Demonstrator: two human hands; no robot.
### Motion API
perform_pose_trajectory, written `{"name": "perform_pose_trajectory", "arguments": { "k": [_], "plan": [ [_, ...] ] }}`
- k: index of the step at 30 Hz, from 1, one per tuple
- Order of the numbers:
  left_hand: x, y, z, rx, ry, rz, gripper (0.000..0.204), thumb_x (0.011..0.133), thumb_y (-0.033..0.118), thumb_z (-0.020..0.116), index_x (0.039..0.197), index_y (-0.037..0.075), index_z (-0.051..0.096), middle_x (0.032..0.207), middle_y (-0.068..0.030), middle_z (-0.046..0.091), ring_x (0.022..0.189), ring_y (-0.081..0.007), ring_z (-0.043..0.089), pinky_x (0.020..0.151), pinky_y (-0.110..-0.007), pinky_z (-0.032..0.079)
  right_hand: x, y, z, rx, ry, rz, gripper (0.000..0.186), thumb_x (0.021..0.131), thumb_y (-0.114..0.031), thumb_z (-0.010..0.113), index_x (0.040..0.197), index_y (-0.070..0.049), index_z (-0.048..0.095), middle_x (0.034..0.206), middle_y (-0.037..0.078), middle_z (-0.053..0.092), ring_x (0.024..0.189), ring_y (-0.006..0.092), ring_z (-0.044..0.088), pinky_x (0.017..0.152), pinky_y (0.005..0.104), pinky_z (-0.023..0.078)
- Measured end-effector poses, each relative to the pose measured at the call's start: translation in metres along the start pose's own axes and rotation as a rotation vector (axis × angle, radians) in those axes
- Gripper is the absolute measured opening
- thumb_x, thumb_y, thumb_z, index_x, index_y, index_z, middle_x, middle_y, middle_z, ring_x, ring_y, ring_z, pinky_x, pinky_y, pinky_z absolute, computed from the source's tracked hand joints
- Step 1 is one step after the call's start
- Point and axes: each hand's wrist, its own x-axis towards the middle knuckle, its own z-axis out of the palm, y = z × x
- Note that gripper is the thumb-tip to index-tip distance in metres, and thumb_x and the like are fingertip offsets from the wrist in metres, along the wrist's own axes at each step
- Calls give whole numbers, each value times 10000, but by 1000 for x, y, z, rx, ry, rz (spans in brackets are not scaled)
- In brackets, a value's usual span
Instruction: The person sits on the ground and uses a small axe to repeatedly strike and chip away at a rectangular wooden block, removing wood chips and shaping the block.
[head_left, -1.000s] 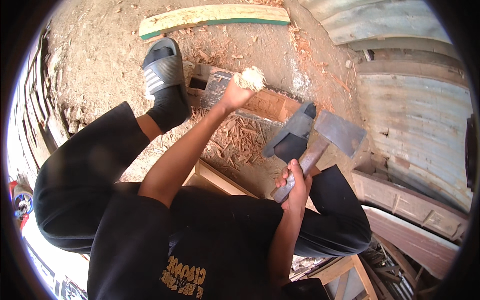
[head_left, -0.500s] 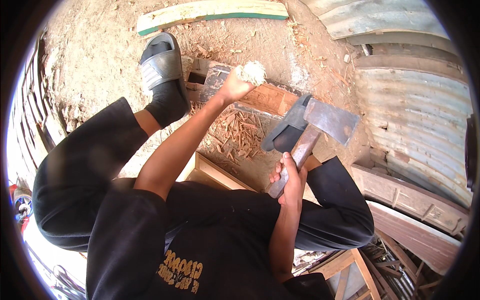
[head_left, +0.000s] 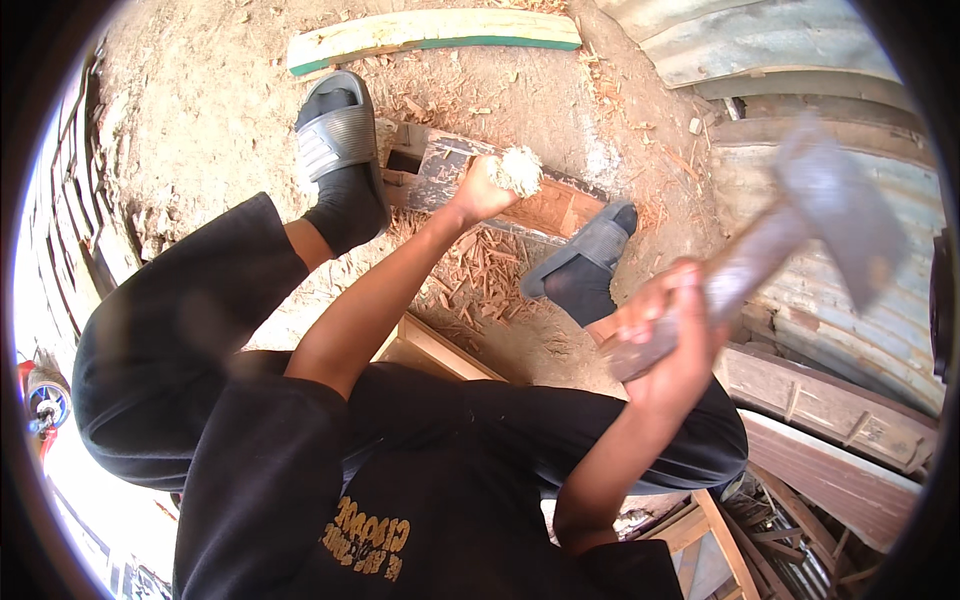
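Note:
My right hand (head_left: 672, 335) is wrapped around the handle of a hatchet (head_left: 752, 258), raised on the right side. Its broad metal head is smeared by motion and points up and to the right. My left hand (head_left: 484, 192) grips a piece of wood (head_left: 521, 171) with a pale, frayed, splintered top; the rest of it is hidden behind the hand. Below that hand lies a dark-painted wooden beam (head_left: 445, 158) with a hollowed, reddish-brown bare stretch and a square hole near its left end. My sandaled feet rest at either end of the beam.
Reddish wood chips (head_left: 478, 275) litter the dirt floor nearest the beam. A pale plank with a green edge (head_left: 430, 30) lies at the far side. Corrugated metal sheets (head_left: 830, 210) and stacked boards (head_left: 820, 400) line the right. A wooden frame (head_left: 440, 350) sits near my legs.
My right hand has swung the hatchet up and to the right, away from the wood piece. My left hand has shifted slightly right and down in the picture, still gripping the wood.

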Motion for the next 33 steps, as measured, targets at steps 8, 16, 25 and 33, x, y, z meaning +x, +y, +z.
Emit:
{"name": "perform_pose_trajectory", "arguments": {
  "k": [8,16,25,33],
  "plan": [
    [0,14,16,71,-26,-3,252,732,99,675,967,23,630,896,-69,663,814,-136,611,765,-280,489,14,107,-27,-542,-120,400,254,835,-152,630,635,-19,546,519,22,520,405,88,475,370,249,345],
    [0,-24,8,-112,-23,140,243,755,61,648,993,25,626,943,-74,663,856,-136,617,785,-279,493,17,17,10,-309,29,230,171,842,-160,610,805,-15,528,586,26,485,446,92,463,406,239,381],
    [11,-20,16,69,-157,92,324,810,22,597,1129,7,542,1100,-98,615,996,-175,586,880,-308,477,19,100,-25,-629,-121,269,229,846,-149,598,659,-23,557,554,35,549,468,86,508,456,253,390],
    [-9,26,8,93,-128,-123,437,745,65,699,1147,18,536,1081,-123,613,1027,-199,571,929,-303,456,13,11,14,-447,-205,225,143,826,-139,610,765,-27,544,568,5,494,443,84,468,417,227,370]
  ]
}}
